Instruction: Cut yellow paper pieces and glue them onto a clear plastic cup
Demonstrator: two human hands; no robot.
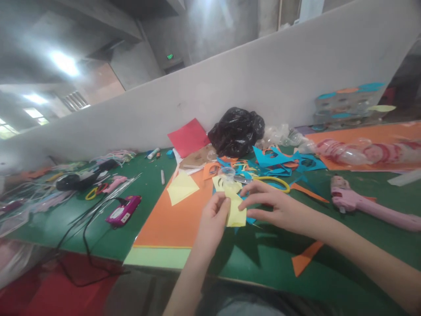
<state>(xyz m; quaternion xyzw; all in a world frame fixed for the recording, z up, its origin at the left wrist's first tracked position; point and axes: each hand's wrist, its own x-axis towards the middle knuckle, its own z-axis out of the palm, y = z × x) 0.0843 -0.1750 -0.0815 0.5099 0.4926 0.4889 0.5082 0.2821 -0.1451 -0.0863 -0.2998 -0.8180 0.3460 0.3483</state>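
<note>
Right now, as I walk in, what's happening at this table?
A person is handling a piece of pale yellow paper over a green table. The left hand pinches it by one side; the right hand has its fingers spread at the opposite edge. Yellow-handled scissors lie just beyond, near blue paper scraps. A pink glue gun lies off to the right, and orange paper to the left.

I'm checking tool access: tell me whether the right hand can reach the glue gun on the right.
Likely yes: little but an orange scrap lies between the right hand and the glue gun, and the left hand pinches the yellow paper.
</note>
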